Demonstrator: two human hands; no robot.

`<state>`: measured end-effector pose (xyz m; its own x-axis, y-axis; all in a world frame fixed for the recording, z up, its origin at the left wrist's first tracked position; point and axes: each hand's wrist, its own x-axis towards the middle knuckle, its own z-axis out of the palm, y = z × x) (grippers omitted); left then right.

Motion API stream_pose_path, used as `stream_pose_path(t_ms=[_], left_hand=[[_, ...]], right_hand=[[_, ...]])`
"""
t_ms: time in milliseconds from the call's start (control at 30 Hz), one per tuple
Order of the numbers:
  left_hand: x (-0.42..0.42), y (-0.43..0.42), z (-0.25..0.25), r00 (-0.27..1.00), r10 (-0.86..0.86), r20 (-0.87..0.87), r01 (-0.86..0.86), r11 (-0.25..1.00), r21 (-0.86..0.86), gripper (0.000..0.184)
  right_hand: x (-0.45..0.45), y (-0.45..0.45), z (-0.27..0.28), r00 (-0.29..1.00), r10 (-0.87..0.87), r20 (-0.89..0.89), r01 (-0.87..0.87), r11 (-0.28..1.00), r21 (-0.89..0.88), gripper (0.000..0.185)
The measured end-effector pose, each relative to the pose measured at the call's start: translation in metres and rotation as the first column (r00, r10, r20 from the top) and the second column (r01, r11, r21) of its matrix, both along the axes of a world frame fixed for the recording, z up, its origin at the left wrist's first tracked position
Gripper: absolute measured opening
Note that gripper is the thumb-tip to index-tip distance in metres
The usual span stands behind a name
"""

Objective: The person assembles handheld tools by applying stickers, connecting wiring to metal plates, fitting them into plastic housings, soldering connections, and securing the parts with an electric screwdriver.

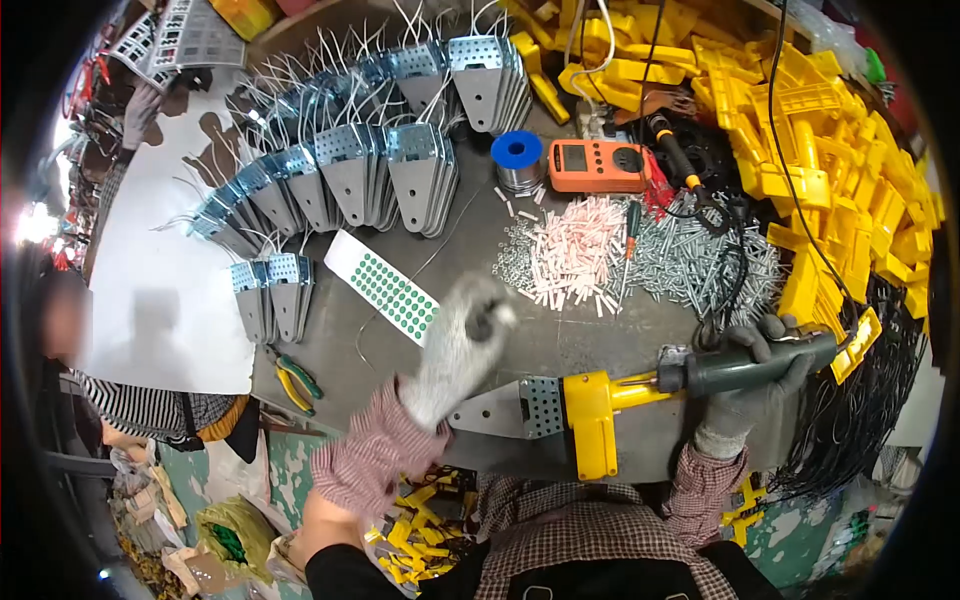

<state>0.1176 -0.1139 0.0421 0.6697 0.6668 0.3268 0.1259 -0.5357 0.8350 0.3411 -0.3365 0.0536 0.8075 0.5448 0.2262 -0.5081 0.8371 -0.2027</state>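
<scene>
My right hand (752, 380), in a grey glove, is wrapped round a dark green electric screwdriver (722, 370). The screwdriver's front end meets the arm of a yellow plastic handle (592, 420). That handle is joined to a grey metal blade with a perforated plate (541, 407), lying near the table's front edge. Above the blade is my gloved left hand (460, 345), somewhat blurred, with its fingers curled together. Whatever they may hold is too small or hidden to make out. Near it lie a sheet of green round stickers (385, 285) and pale pink sleeves (582, 250).
Screws (685, 262) are heaped beside an orange multimeter (600, 166) and a solder spool (517, 160). Yellow plastic parts (800, 180) pile up at right, above black cables (845, 410). Wired metal blades (350, 180) stand in rows; pliers (296, 384) lie at left.
</scene>
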Motion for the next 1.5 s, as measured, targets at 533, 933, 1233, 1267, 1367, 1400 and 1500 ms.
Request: stream_pose_path(t_ms=[533,933,1233,1267,1367,1400,1500], left_hand=[[0.033,0.065,0.006,0.745,0.159,-0.648,0.161,0.9,0.406,0.017],[-0.039,-0.098,-0.025,0.999,-0.033,-0.003,0.033,0.996,0.079,0.03],[-0.042,-0.096,-0.024,0.995,-0.094,-0.017,0.095,0.987,0.128,0.03],[-0.042,-0.096,-0.024,0.995,-0.095,-0.021,0.097,0.989,0.115,0.03],[-0.042,-0.096,-0.024,0.995,-0.094,-0.024,0.095,0.992,0.085,0.028],[-0.041,-0.096,-0.024,0.995,-0.093,-0.02,0.094,0.993,0.071,0.027],[-0.04,-0.095,-0.022,0.993,-0.115,-0.022,0.116,0.993,0.016,0.025]], right_hand=[[0.0,-0.022,-0.022,0.998,0.047,-0.051,-0.044,0.996,0.074,0.043],[-0.01,-0.009,-0.015,0.994,0.107,-0.005,-0.106,0.99,0.092,0.035],[-0.018,0.0,-0.013,0.992,0.109,-0.057,-0.102,0.988,0.112,0.033],[-0.018,0.0,-0.013,0.992,0.11,-0.058,-0.104,0.989,0.107,0.033],[-0.018,0.001,-0.013,0.991,0.116,-0.059,-0.109,0.987,0.117,0.032],[-0.018,0.001,-0.013,0.992,0.111,-0.062,-0.104,0.988,0.116,0.032],[-0.017,-0.002,-0.015,0.993,0.092,-0.068,-0.085,0.991,0.104,0.032]])
